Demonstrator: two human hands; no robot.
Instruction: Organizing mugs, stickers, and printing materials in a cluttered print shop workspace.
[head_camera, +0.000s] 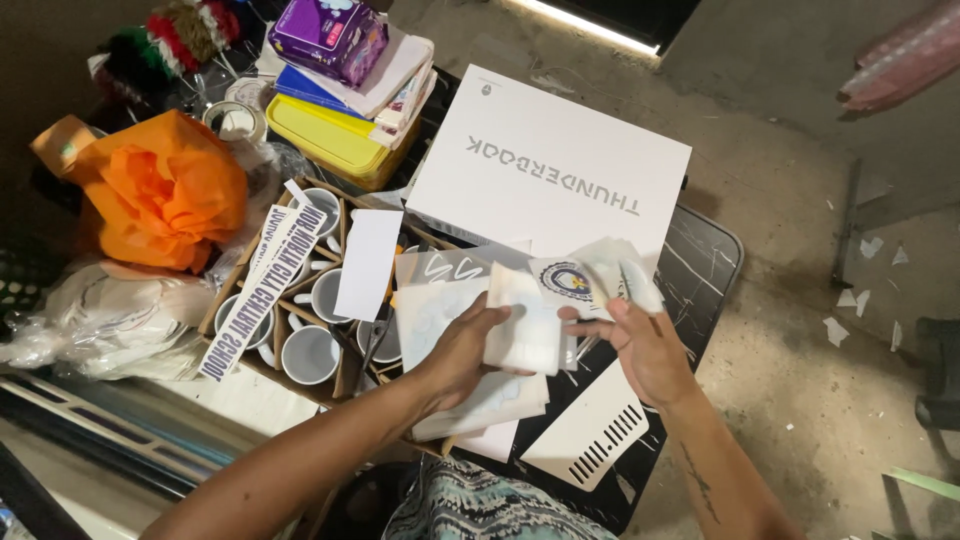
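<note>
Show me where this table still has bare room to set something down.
Little is bare: a dark strip of table right of the white box, and the box's flat lid. Left is crowded: mugs in a cardboard tray, an orange bag. Both the left hand and right hand hold paper sheets centrally.

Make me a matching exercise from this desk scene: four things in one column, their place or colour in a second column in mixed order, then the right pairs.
Things:
1. plastic bag
2. white mugs
3. large flat white box
4. small white sheet

Places or colours:
A. held between the left hand and right hand
B. orange, crumpled at the left
C. standing in a cardboard divider tray
D. lying at the top centre of the table

Pairs: 1-B, 2-C, 3-D, 4-A
</note>
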